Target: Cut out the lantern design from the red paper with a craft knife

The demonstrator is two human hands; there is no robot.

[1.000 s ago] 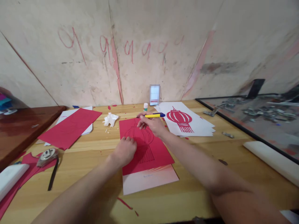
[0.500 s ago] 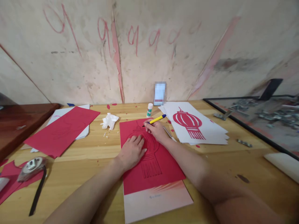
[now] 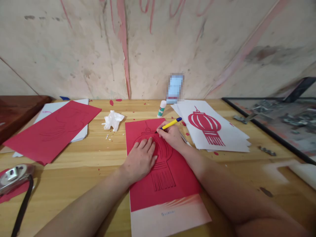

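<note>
A sheet of red paper (image 3: pixel 143 197) lies before me with a lantern drawn on it in dark lines. Beneath it, a pale pad or booklet (image 3: pixel 170 219) sticks out at the near edge. My left hand (image 3: pixel 140 158) rests flat on the drawing's left side, fingers stretched out. In my right hand (image 3: pixel 170 136) is a yellow pen (image 3: pixel 170 124) with a blue end, its tip at the upper part of the lantern. A thin white stick-like thing (image 3: pixel 185 140), partly hidden, lies just right of that hand.
White sheets with a red paper lantern (image 3: pixel 206 121) lie to the right. A glue stick (image 3: pixel 162 109) and a propped phone (image 3: pixel 175 88) stand behind. Leftward are crumpled tissue (image 3: pixel 113 120), another red sheet (image 3: pixel 56 131) and a tape measure (image 3: pixel 16 177). A black-framed panel (image 3: pixel 271 131) bounds the right.
The camera view has tilted down and come closer. My right hand and pen have shifted slightly right along the top of the lantern drawing. My left hand stays flat on the paper.
</note>
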